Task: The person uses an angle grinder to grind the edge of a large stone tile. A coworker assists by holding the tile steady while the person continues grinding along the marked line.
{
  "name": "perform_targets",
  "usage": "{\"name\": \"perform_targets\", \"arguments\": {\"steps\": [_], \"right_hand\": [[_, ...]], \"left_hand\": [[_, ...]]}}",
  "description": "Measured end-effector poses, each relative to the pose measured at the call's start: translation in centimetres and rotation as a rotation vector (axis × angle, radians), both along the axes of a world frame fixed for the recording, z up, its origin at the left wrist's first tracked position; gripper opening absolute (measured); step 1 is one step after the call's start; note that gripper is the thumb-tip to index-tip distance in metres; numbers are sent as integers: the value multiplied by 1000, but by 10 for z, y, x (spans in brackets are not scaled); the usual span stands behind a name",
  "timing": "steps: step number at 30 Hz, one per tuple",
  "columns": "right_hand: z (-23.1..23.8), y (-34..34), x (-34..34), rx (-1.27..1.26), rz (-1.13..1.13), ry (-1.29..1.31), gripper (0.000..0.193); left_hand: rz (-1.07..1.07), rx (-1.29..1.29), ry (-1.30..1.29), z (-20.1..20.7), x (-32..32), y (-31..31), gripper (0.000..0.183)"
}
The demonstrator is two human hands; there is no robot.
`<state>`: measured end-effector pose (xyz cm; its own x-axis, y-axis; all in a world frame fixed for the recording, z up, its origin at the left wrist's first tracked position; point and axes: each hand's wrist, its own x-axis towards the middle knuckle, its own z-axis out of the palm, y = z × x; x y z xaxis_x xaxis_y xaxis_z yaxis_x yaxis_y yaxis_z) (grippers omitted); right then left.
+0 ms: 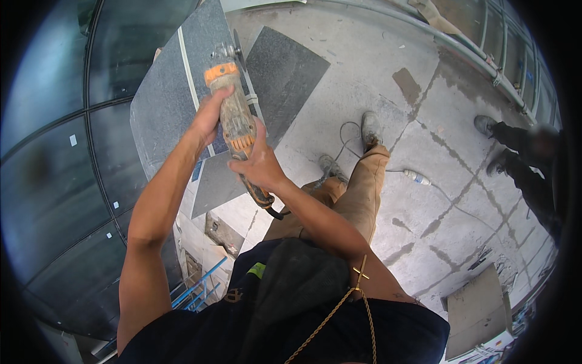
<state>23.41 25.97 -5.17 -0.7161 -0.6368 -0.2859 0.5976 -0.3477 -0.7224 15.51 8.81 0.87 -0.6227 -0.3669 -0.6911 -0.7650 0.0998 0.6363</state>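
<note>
I hold a dusty orange-and-grey angle grinder (236, 121) in both hands. My left hand (210, 115) wraps round the body just behind the orange collar. Closer to me, my right hand (260, 165) grips its rear part, and a black cord leaves the end. The grinder's head and thin disc (237, 43) point away from me over a dark grey stone slab (163, 79) crossed by a pale strip. Whether the disc touches the slab I cannot tell. Another dark slab (280, 70) lies just right of the disc.
Glass panels (45, 188) rise along the left. A cord with a pale connector (417, 177) runs over the concrete floor (418, 209) beside my boots. A person in dark clothes (527, 161) stands at the right, near a metal railing (473, 45). A grey board (479, 309) lies lower right.
</note>
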Motion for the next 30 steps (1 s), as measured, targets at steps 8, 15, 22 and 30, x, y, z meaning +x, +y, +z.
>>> {"name": "perform_targets", "arguments": {"steps": [8,15,22,30], "right_hand": [[2,-3,-11,-30,31,-23,111],[-1,-15,-32,-27,32,-15,111],[5,-12,-37,-16,61,-35,111],[2,-3,-14,13,39,-12,109]], "left_hand": [[17,66,-2,-8,-4,-16,92],[-5,83,-30,-12,-26,-32,94],[-39,86,-7,-12,-28,-31,86],[40,157,-17,-1,-8,-8,82]]}}
